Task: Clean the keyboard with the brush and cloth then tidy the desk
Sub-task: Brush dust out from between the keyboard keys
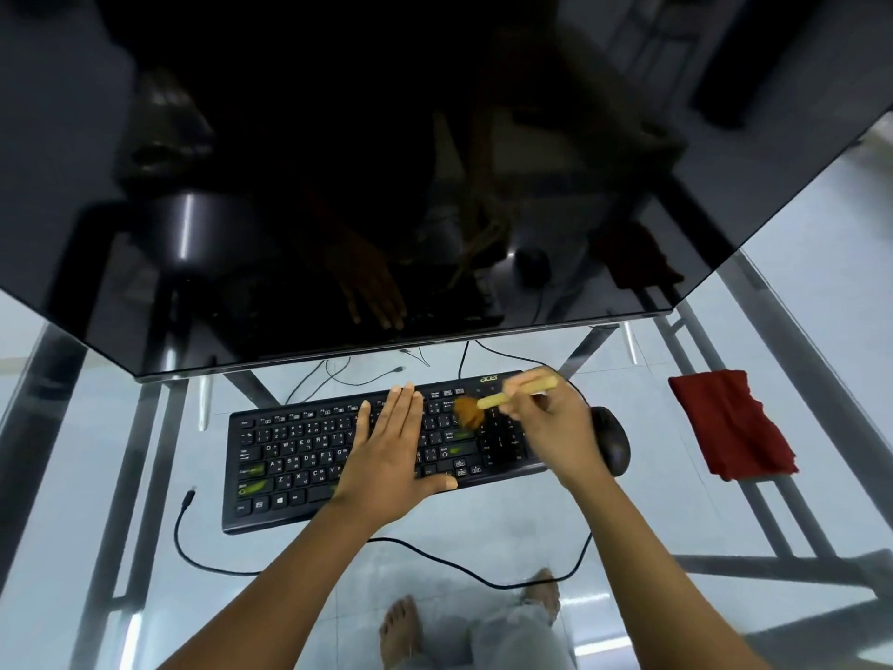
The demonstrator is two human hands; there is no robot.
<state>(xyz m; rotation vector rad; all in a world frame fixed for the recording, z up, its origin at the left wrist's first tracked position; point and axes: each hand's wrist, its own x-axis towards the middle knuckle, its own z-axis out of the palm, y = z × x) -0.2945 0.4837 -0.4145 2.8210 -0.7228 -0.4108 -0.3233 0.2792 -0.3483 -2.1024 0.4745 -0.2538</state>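
left hand lies flat, fingers spread, on the keyboard; right hand at 3 o'clock grips the brush (bristles on keys). red cloth farther right on the desk.

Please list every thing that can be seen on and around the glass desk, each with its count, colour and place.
Monitor: one, black, screen off, at the back of the desk.
Keyboard: one, black, centre of the desk.
Brush: one, pale handle with brown bristles, over the keyboard's right part.
Mouse: one, black, right of the keyboard.
Cloth: one, red, far right on the desk.
Cable: one, black, loose plug left of the keyboard.
Desk: one, clear glass on a metal frame.
Left hand: flat on the keyboard.
Right hand: holding the brush.
Feet: two, bare, seen through the glass.
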